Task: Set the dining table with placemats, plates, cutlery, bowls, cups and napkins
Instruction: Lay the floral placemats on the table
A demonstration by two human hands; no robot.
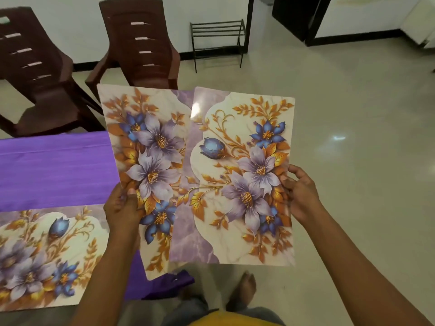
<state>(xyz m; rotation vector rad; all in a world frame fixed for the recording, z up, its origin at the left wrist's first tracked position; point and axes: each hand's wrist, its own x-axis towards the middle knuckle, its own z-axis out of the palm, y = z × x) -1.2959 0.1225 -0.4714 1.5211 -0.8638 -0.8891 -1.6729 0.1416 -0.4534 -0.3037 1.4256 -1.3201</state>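
Two thin, glossy, rectangular placemats printed with lilac and blue flowers, gold-orange leaves and a cream marble ground are being held up in the air beside the table, fanned apart like two cards. The left-hand floral placemat (pixel 146 147) is standing with its long axis running away from the person and leaning slightly left; the left hand (pixel 123 207) is pinching its left edge, thumb curled on the printed face and fingers behind. The right-hand floral placemat (pixel 244 180) is overlapping the first along its left edge, its long axis also pointing away, nearly upright in the view; the right hand (pixel 300 192) is gripping its right edge with fingers curled onto the face. Both sheets are looking stiff and flat, with rounded corners and light glaring off the surface.

A third matching floral placemat (pixel 44 255) is lying flat on the purple cloth-covered table (pixel 54 165), its long axis running left to right. Two dark brown slatted plastic chairs (pixel 138 43) are standing beyond the table, and a black metal rack (pixel 217 41) is standing against the wall on the shiny pale tiled floor (pixel 353 114).
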